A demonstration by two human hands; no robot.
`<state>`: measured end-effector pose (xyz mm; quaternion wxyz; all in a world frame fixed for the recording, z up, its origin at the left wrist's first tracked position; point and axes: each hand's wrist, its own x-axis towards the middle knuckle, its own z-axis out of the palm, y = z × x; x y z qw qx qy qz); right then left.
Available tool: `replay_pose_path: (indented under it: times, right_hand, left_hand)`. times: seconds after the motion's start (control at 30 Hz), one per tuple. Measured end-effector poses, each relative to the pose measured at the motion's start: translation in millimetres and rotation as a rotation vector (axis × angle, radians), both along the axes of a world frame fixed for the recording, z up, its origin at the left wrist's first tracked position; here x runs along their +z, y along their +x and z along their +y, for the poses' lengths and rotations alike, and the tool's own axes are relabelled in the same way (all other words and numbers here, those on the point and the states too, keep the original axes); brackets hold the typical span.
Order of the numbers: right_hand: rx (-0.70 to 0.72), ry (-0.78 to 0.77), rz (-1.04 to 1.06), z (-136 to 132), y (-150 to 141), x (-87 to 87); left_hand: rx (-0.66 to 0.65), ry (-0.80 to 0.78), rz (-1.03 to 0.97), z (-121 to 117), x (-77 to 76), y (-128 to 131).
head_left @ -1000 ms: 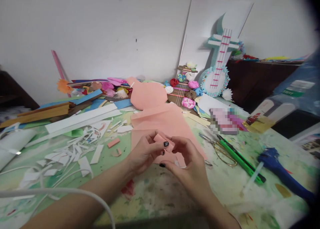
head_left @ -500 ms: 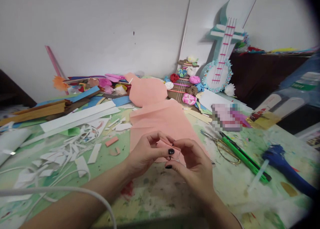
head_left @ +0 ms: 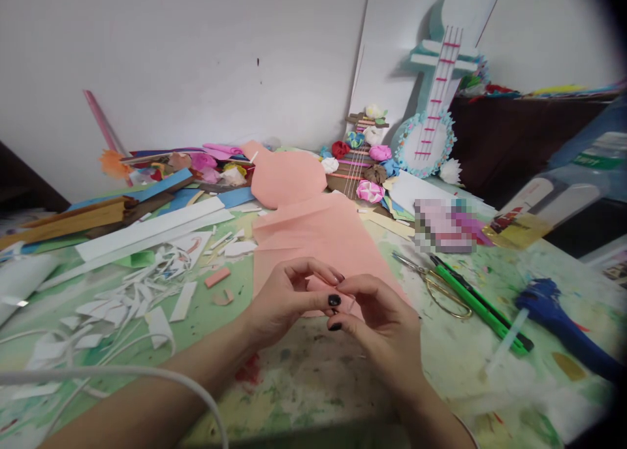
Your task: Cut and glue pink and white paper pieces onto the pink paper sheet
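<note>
My left hand [head_left: 281, 300] and my right hand [head_left: 385, 315] meet low over the near end of a large sheet of salmon-pink paper [head_left: 313, 233]. Both are closed in a pinch, thumbs and fingertips close together. Between them is a small piece of pink paper [head_left: 318, 284], mostly covered by my fingers, so its shape is unclear. Beyond the large sheet lies a rounded pink paper cutout [head_left: 289, 178] with a narrow neck. A small pink strip [head_left: 217, 277] lies left of my left hand.
Scissors [head_left: 443, 292], a green utility knife [head_left: 482, 305] and a blue glue gun [head_left: 551, 312] lie right. White paper scraps [head_left: 122, 299] and a white cable [head_left: 147, 374] are left. Paper flowers [head_left: 371, 191] and a paper instrument [head_left: 426, 136] stand behind; a bottle [head_left: 563, 194] is far right.
Both hands stay in nearly the same place. My fingertips have shifted slightly, and less of the small pink piece shows between them. The camera view has moved a little.
</note>
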<state>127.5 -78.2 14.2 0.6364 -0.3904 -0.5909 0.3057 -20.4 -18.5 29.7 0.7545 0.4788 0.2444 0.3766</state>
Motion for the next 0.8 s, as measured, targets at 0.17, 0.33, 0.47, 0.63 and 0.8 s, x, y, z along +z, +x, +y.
replay_pose_path:
  times: [0.17, 0.33, 0.47, 0.63, 0.8]
  right_hand:
    - [-0.061, 0.018, 0.002, 0.3, 1.1, -1.2]
    - [-0.129, -0.005, 0.002, -1.3, 2.6, 2.1]
    - [-0.152, -0.018, 0.045, -1.3, 3.1, 2.1]
    - [-0.136, 0.023, 0.166, -1.0, 1.9, -1.8]
    - [-0.128, 0.026, 0.163, -3.0, 1.7, -4.4]
  left_hand:
    - [0.005, 0.085, 0.004, 1.4, -0.4, -0.3]
    - [-0.011, 0.161, 0.001, 1.9, 1.2, 0.2]
    - [0.032, 0.227, 0.036, 1.6, 1.3, -0.6]
    - [0.074, 0.292, 0.124, 1.3, 1.7, -0.7]
    - [0.123, 0.301, 0.139, 2.1, 1.2, 0.1]
